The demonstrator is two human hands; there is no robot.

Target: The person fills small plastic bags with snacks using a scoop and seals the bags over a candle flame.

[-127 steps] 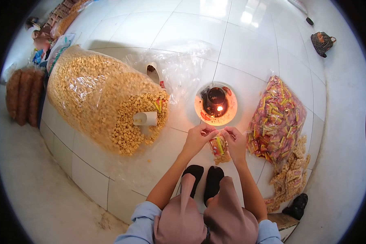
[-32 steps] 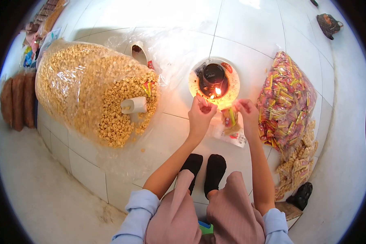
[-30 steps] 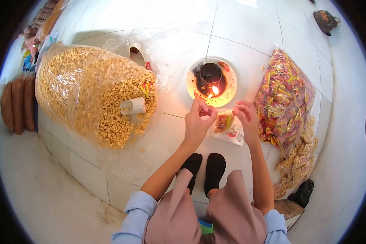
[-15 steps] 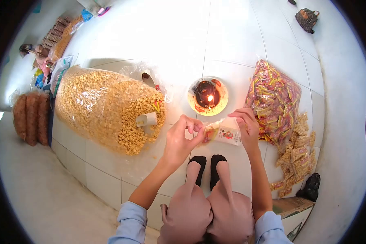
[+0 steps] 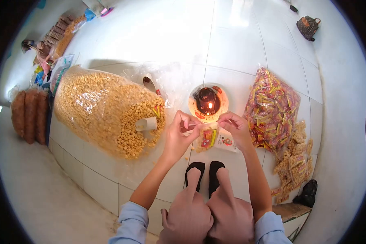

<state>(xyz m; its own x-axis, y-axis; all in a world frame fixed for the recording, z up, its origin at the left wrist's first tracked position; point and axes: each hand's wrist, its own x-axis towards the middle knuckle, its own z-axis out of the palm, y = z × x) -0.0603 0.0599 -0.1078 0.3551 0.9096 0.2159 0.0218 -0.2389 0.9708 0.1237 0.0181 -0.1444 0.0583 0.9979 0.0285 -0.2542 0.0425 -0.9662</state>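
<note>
My left hand (image 5: pixel 184 132) and my right hand (image 5: pixel 235 128) pinch opposite ends of the open edge of a small clear plastic snack packet (image 5: pixel 207 139). Its edge is stretched between my fingertips, just in front of a small flame (image 5: pixel 210 105). Inside the packet are a red-and-yellow sachet and some pale snack pieces. The flame burns on a dark, sooty lamp (image 5: pixel 205 96) standing in a pale dish (image 5: pixel 193 92). A whitish plastic pouch with a printed figure (image 5: pixel 227 142) is below my right hand; whether it lies on the floor is hard to tell.
A large clear bag of ring-shaped snacks (image 5: pixel 89 105) lies at left, a white scoop (image 5: pixel 146 123) in its mouth. To the right are a bag of red-and-yellow sachets (image 5: pixel 272 107) and a pile of filled packets (image 5: pixel 295 162). Long snack bags (image 5: pixel 29 116) stand far left.
The packet's edge has moved up close to the flame, stretched between both hands. My right hand has shifted left from the printed pouch to pinch the packet.
</note>
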